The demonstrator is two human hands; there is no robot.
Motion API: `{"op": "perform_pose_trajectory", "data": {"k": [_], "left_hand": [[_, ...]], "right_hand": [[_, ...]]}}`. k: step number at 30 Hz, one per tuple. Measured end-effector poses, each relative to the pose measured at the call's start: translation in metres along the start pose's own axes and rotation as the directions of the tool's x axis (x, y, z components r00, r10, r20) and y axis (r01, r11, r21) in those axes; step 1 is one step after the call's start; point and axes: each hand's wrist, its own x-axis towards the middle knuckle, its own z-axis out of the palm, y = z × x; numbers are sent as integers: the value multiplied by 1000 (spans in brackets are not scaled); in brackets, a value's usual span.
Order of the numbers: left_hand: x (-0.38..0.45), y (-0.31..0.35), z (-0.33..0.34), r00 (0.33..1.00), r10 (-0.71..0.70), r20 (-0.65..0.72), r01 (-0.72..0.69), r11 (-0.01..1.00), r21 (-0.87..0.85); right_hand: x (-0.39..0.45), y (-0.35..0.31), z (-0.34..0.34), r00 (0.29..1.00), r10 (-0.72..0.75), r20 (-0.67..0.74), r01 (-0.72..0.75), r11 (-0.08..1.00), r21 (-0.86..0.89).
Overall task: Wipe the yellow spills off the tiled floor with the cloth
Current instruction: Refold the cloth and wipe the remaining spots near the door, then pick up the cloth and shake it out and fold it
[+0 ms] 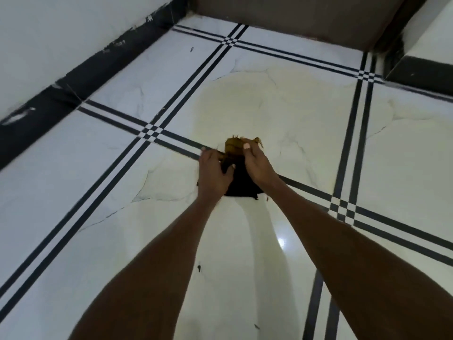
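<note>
A dark cloth [241,184] with a yellow-stained, frayed far end lies bunched on the white tiled floor [103,217]. My left hand [215,171] grips its left side and my right hand [257,164] presses on its right side, thumb on the stained end. A pale yellow smear [245,101] spreads over the tiles beyond the cloth and out to the right [416,143]. Another faint yellow patch [169,182] lies just left of my left hand.
Black double lines cross the floor between tiles. A white wall with a black skirting [49,101] runs along the left. A brown panel [294,15] closes the far side, and a black and white step or ledge [421,69] stands at the far right.
</note>
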Motion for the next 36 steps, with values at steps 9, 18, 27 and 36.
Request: {"op": "perform_pose_trajectory", "data": {"k": [9, 18, 27, 36], "left_hand": [[-12, 114, -61, 960, 18, 280, 120, 876, -467], [-18, 140, -146, 948, 65, 311, 87, 888, -451], [-27, 93, -145, 987, 159, -4, -157, 976, -152], [-44, 96, -130, 980, 193, 53, -182, 970, -159]], "right_hand": [[-56, -23, -64, 931, 364, -22, -315, 832, 457], [-103, -61, -77, 962, 239, 132, -228, 431, 873], [-100, -100, -54, 983, 173, 55, -147, 583, 799], [-104, -115, -46, 975, 210, 66, -188, 636, 749]]}}
